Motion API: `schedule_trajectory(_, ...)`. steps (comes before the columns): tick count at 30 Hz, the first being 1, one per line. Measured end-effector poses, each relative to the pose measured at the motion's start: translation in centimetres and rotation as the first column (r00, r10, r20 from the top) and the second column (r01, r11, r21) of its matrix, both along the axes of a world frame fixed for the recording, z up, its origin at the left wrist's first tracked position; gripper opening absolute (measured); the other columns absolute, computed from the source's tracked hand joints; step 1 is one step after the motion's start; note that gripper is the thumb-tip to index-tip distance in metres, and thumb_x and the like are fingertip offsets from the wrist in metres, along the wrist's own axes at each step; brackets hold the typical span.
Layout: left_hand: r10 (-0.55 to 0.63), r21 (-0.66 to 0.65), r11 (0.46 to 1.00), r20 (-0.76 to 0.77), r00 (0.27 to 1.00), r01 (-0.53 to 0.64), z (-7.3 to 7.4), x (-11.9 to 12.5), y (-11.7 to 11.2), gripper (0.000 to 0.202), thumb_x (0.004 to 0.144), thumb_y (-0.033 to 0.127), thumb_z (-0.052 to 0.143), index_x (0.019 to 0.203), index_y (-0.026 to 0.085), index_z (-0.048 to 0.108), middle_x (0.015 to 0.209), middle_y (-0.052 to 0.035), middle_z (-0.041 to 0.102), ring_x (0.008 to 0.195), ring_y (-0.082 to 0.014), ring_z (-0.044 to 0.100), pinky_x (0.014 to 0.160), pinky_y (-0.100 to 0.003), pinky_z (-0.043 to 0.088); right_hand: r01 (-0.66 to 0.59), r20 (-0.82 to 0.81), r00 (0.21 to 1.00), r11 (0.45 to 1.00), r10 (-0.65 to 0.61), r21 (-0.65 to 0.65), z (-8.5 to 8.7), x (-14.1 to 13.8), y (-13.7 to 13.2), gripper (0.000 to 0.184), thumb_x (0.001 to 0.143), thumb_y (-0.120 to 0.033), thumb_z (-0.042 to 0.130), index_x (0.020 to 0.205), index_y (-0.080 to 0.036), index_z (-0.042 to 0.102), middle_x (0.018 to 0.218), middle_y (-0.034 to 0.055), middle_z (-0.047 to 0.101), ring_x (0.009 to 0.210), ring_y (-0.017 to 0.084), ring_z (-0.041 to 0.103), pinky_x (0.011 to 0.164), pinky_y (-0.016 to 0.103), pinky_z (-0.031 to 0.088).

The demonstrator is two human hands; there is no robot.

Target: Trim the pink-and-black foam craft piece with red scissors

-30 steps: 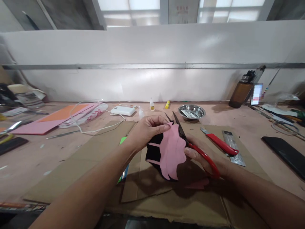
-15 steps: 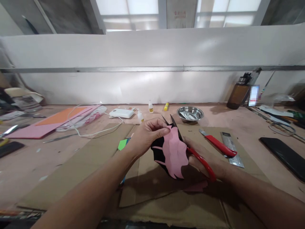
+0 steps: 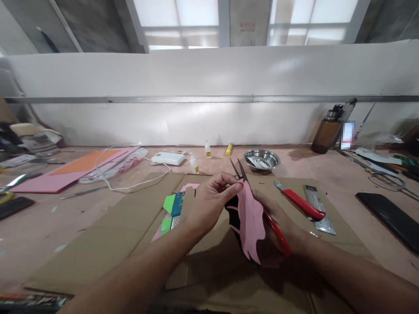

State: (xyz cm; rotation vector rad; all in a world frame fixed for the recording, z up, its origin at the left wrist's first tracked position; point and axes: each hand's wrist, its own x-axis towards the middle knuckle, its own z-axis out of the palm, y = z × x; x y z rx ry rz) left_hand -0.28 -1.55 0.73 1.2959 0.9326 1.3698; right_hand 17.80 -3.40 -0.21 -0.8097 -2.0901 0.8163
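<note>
A wavy-edged pink and black foam cutout (image 3: 252, 218) hangs above the cardboard, its top edge pinched between the thumb and fingers of my left hand (image 3: 218, 196). My right hand (image 3: 278, 218) is closed round the red handles of a pair of scissors (image 3: 278, 235), partly hidden behind the cutout. The dark blades point up and away, slightly apart, at the cutout's top edge near my left fingertips. Whether the blades are biting into the foam I cannot tell. Left of the cutout, under my left wrist, lie green and blue printed pieces (image 3: 172, 209).
Cardboard (image 3: 124, 231) covers the table's middle. To the right lie a red utility knife (image 3: 303, 203), a metal grater (image 3: 322, 218) and a black phone (image 3: 389, 220). Farther back are a steel bowl (image 3: 262, 160), small glue bottles (image 3: 194, 164) and a white power bank (image 3: 168, 158). Foam sheets (image 3: 75, 168) lie left.
Both hands have shifted slightly right and lower in view with the cutout and scissors. The cutout has turned to look narrower, and more of the green and blue pieces shows.
</note>
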Motion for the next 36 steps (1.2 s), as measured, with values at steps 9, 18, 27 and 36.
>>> schedule_trajectory(9, 0.003, 0.079, 0.997, -0.098, 0.995, 0.005, 0.5, -0.5, -0.2, 0.016, 0.07, 0.027, 0.079, 0.067, 0.021, 0.065, 0.067, 0.0023, 0.064, 0.065, -0.0133, 0.058, 0.064, -0.026, 0.047, -0.019, -0.021, 1.0, 0.999, 0.018, -0.042, -0.4, 0.3, 0.4, 0.027, 0.077, -0.017, 0.052, 0.104, -0.021, 0.054, 0.084, 0.0009, 0.06, 0.084, 0.021, 0.058, 0.079, 0.036, 0.05)
schedule_trajectory(18, 0.072, 0.116, 0.992, -0.178, 0.981, -0.051, 0.1, -1.1, -0.4, 0.008, 0.073, 0.024, 0.076, 0.069, 0.023, 0.069, 0.071, 0.001, 0.068, 0.07, -0.0157, 0.061, 0.067, -0.028, 0.048, -0.018, 0.026, 1.0, 0.998, 0.016, 0.067, -0.7, 0.4, 0.6, 0.029, 0.082, -0.018, 0.051, 0.111, -0.021, 0.053, 0.1, 0.0064, 0.063, 0.087, 0.023, 0.058, 0.078, 0.038, 0.047)
schedule_trajectory(27, 0.091, 0.043, 0.995, -0.116, 0.989, -0.086, -0.9, -1.1, -0.2, 0.014, 0.067, 0.01, 0.071, 0.069, 0.024, 0.068, 0.065, 0.0035, 0.064, 0.063, -0.0131, 0.057, 0.064, -0.026, 0.048, 0.025, 0.102, 0.994, 0.994, -0.036, 0.11, -1.1, 0.6, 0.7, 0.034, 0.08, -0.014, 0.055, 0.114, -0.02, 0.056, 0.093, 0.0065, 0.058, 0.082, 0.022, 0.054, 0.073, 0.036, 0.047)
schedule_trajectory(36, 0.115, 0.066, 0.993, -0.225, 0.968, -0.102, -0.4, -1.4, -0.3, 0.008, 0.068, 0.019, 0.073, 0.065, 0.024, 0.067, 0.071, -0.0004, 0.07, 0.071, -0.0192, 0.064, 0.07, -0.033, 0.052, 0.024, 0.154, 0.987, 0.994, -0.04, 0.105, -0.7, 0.7, 0.7, 0.045, 0.077, -0.009, 0.056, 0.121, -0.021, 0.054, 0.097, 0.0074, 0.055, 0.086, 0.023, 0.055, 0.077, 0.037, 0.048)
